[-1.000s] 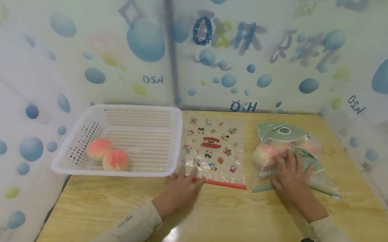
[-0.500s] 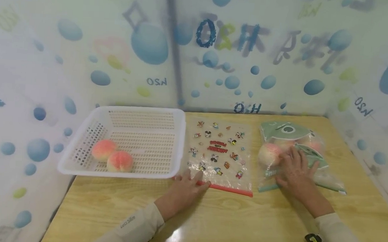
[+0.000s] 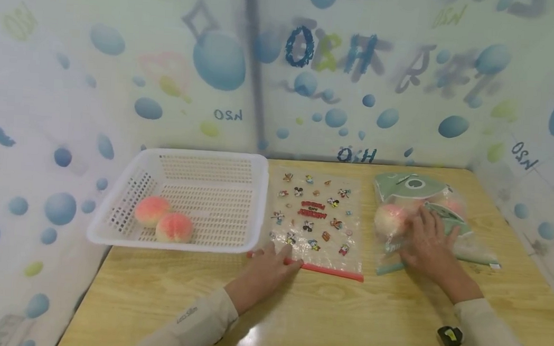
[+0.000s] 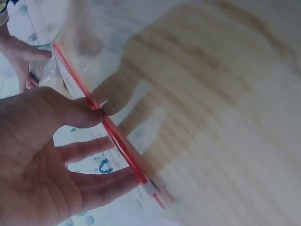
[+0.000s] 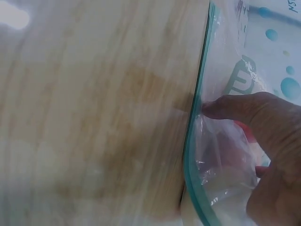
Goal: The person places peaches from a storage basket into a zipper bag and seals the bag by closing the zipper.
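My left hand (image 3: 265,270) lies at the near edge of a flat clear zip bag (image 3: 319,212) printed with cartoon figures. Its fingers are spread, and the thumb (image 4: 84,114) touches the red zip strip (image 4: 123,148) in the left wrist view. Over on the right, my right hand (image 3: 431,251) rests on a second zip bag (image 3: 407,186), green-printed and bulging with several peaches (image 3: 390,220). In the right wrist view its thumb (image 5: 230,106) is right at the green zip strip (image 5: 190,160). That hand covers part of the bag.
A white perforated basket (image 3: 261,204) stands left of the cartoon bag, with two pink peaches (image 3: 174,227) in its near left part. The wooden table (image 3: 334,324) ends at a printed wall covering (image 3: 309,117) behind and at the sides. A black watch-like object (image 3: 450,337) is beside the right sleeve.
The whole scene has shifted slightly right in the head view. Both hands stay on their bags, and the bags, basket and peaches keep their places.
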Tool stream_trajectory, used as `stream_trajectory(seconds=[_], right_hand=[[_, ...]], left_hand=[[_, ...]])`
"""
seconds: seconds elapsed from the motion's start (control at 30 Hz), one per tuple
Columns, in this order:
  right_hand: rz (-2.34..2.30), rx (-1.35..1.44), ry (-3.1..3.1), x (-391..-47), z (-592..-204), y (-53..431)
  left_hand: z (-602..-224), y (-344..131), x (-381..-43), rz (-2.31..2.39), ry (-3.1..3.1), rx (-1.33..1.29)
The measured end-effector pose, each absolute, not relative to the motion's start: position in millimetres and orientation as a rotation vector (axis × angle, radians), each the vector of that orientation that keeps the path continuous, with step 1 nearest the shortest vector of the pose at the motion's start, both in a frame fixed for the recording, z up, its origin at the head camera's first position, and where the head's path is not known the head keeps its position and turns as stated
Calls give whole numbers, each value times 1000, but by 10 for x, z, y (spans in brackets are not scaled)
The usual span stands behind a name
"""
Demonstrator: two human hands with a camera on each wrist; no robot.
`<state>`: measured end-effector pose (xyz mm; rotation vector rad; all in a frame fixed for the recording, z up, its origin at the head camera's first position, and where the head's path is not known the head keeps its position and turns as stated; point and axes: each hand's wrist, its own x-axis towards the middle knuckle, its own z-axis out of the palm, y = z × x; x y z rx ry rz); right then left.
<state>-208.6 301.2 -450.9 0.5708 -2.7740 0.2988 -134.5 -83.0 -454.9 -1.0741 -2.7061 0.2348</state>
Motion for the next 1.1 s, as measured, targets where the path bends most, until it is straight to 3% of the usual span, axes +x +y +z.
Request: stream_trajectory(seconds=[0.43,0.8,1.1], right_hand=[[274,544,-2769,-2144,-4452,3130],[347,494,-2802,-1883,-4284,3115],[427,940,-2466,-1494,-4151,2433]], left_hand=[[-4542,-728,-1396,368,-2649,-1126],[-4534,-712,-1426,321,-2649,-1124],[-4461,-696,-1426,316,-2727,-1035]])
